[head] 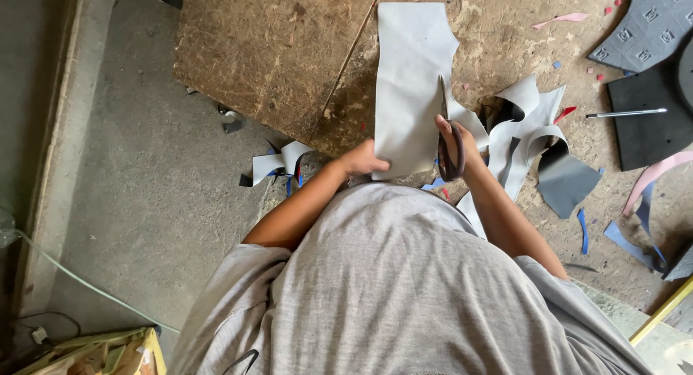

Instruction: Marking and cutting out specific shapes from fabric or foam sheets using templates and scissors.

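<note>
A worn brown board (289,50) lies under everything, and on it the grey sheet (411,86) runs straight away from me, its near edge at my belly and a slit cut up into its right side. Curled grey offcuts (530,126) pile just right of the sheet, with dark patterned mats (650,28) and a thin metal rod (626,114) well apart at the far right. My left hand (364,160) pinches the sheet's near left edge, while my right hand (456,145) is clenched through the dark scissors (451,155), whose blades stand in the slit.
</note>
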